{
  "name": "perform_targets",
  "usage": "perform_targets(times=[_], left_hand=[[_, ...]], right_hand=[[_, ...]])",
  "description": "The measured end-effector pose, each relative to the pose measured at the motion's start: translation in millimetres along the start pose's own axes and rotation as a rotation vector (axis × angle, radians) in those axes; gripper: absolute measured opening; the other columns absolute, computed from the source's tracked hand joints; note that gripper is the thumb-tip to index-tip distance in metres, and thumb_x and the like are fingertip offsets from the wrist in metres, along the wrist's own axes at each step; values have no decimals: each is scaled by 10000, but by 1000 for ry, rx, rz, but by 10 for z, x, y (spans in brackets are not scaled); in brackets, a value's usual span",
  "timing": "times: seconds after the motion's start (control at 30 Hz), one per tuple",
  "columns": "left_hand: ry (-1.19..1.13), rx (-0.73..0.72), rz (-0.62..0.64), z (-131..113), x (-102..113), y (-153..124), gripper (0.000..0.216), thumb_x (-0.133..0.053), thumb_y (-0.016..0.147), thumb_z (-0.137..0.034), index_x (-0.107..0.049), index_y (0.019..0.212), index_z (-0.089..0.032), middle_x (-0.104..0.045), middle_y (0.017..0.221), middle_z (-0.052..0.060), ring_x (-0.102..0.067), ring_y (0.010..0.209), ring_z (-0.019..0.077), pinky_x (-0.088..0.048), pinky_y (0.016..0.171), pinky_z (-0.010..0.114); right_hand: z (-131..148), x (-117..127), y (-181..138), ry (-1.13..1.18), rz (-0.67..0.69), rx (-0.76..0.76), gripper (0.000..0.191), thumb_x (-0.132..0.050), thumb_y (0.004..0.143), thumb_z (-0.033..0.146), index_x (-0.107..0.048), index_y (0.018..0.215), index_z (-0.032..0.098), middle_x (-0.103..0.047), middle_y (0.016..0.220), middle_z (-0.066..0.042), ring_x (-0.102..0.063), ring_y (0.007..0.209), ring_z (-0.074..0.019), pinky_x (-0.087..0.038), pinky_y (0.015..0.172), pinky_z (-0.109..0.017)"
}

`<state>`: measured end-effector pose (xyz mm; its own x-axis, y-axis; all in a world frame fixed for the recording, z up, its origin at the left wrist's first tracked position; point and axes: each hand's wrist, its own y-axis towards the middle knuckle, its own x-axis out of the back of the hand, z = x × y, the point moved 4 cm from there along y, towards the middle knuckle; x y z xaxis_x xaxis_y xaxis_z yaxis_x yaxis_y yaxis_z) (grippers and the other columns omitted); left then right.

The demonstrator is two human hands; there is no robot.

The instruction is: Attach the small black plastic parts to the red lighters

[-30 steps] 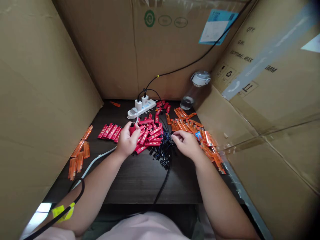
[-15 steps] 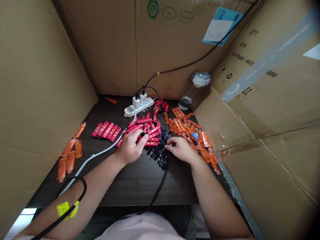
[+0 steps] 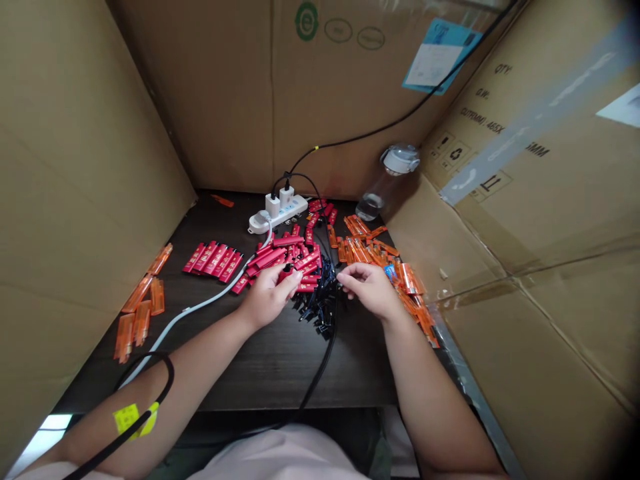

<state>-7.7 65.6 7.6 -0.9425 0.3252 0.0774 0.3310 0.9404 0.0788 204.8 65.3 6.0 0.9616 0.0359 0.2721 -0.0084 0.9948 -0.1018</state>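
My left hand [image 3: 273, 297] is closed around a red lighter [image 3: 285, 272], its dark end showing between thumb and fingers. To the right, my right hand [image 3: 369, 288] has thumb and fingertips pinched together at the edge of a heap of small black parts [image 3: 320, 310]. Whatever sits in that pinch is too small to make out. Behind my left hand lies a pile of red lighters [image 3: 273, 257]. Farther left, a row of red lighters [image 3: 213, 260] lies side by side. Orange lighters [image 3: 360, 250] are heaped beyond my right hand.
A white power strip [image 3: 280, 215] with plugs stands at the back; its white cable [image 3: 185, 313] crosses the table on the left. A black cable [image 3: 320, 373] runs toward me. A clear bottle [image 3: 383, 190] leans back right. More orange lighters [image 3: 143, 313] lie left. Cardboard walls [image 3: 225, 100] surround the table.
My left hand has shifted slightly right and down with the red lighter. My right hand has moved a little right and up from the black parts, fingers still pinched.
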Motion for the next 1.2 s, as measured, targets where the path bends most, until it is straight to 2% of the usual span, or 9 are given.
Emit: perform_targets(times=[0.13,0.23,0.3,0.5,0.6,0.7,0.77,1.03,1.2], left_hand=[[103,-60,-47,-43,-75,-46,232,-562,846,-350,-543,706,-166,-507,551,-35,-449,464,77,-371,443,205],[219,-118,-65,-64,-105,-67,179,-588,826,-324,-644,873,-160,-666,746,17,-582,593,113,-461,535,218],[248,-135,-54,-63,-116,-67,194,-594,825,-319,-671,914,-165,-709,824,36,-630,666,138,-503,606,241],[111,-68,73,-56,-161,-48,188,-586,836,-289,-692,745,-164,-726,726,30,-672,685,158,-544,682,267],[161,-102,-11,-50,-137,-53,126,-628,799,-256,-706,768,-161,-726,720,25,-660,654,144,-534,648,248],[313,-183,-151,-21,-93,-70,122,-654,782,-262,-709,842,-171,-710,712,13,-568,526,100,-471,525,218],[395,-244,-187,-8,-83,-81,119,-645,798,-268,-701,859,-183,-699,715,5,-516,487,80,-436,493,208],[508,-404,-123,-67,-103,-103,72,-613,828,-228,-659,847,-177,-707,798,35,-591,595,108,-466,559,221],[505,-388,-85,-60,-120,-104,78,-622,819,-231,-648,863,-171,-690,787,24,-575,592,97,-455,559,210]], right_hand=[[1,-114,-34,319,-53,-20,307,-782,653,414,-618,714,162,-622,559,2,-560,479,-104,-486,491,-239],[6,-295,-75,493,-37,-21,304,-802,641,399,-620,723,170,-610,552,13,-597,519,-118,-525,513,-245],[9,-403,-106,541,-16,-12,299,-802,645,398,-625,733,174,-605,553,18,-608,531,-123,-539,524,-253],[3,-518,-165,533,21,29,238,-763,708,380,-632,746,186,-633,588,12,-611,530,-122,-556,574,-275],[2,-522,-167,535,18,21,243,-767,704,378,-639,767,181,-642,599,12,-615,533,-119,-558,584,-272],[6,-523,-175,512,1,17,259,-764,708,389,-644,783,172,-661,624,-1,-629,558,-126,-558,588,-273],[16,-534,-188,459,23,26,276,-751,720,415,-648,772,165,-669,628,-14,-632,564,-133,-554,596,-281],[34,-556,-216,382,45,58,295,-741,724,442,-653,772,165,-668,629,-15,-616,566,-130,-539,617,-289],[0,-553,-184,438,54,90,268,-748,725,402,-662,759,150,-657,598,-3,-602,525,-113,-520,567,-254]])
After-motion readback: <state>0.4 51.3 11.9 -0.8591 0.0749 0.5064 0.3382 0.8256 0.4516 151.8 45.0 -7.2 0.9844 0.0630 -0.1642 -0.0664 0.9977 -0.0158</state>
